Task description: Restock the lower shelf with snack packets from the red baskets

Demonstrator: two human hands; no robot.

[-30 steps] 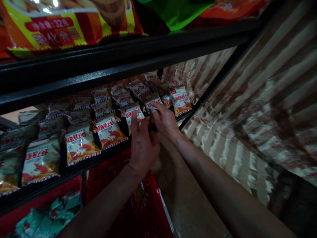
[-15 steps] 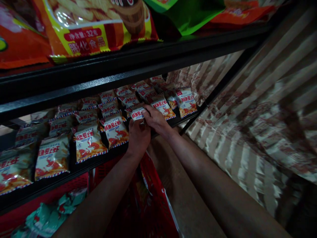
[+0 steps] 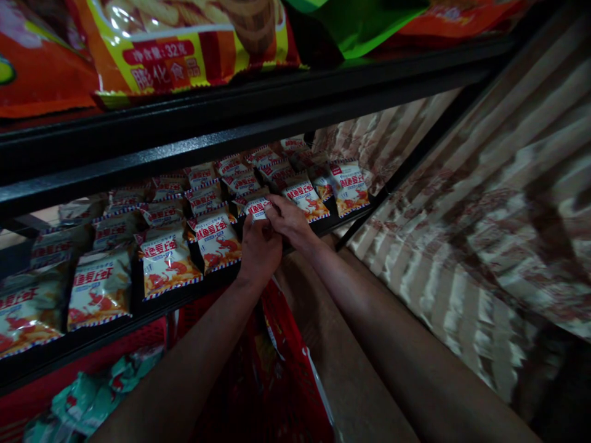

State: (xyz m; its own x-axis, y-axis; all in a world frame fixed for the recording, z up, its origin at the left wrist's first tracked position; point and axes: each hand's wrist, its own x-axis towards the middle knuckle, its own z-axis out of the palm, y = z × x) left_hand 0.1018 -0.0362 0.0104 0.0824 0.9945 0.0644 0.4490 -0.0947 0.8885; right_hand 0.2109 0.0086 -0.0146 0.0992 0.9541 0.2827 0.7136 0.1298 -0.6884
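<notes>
A small white snack bag (image 3: 257,207) with red lettering stands in the front row of the lower shelf, partly covered by my fingers. My left hand (image 3: 261,246) is closed on its lower left part. My right hand (image 3: 290,218) grips its right side, thumb across the front. Alike bags flank it: one leaning back on the left (image 3: 216,240), another on the right (image 3: 305,195). More of the same kind stand in rows behind. The bag's lower edge is hidden by my hands.
Above runs a black upper shelf (image 3: 258,101) with large snack bags, one orange and yellow (image 3: 194,61). Red baskets sit below, the left one with teal packets (image 3: 87,394). A patterned curtain (image 3: 462,215) hangs at the right, behind a black post.
The view has tilted slightly, so the shelves sit a little differently in it. Both hands stay at the same bag; my left fingers have shifted slightly up along it.
</notes>
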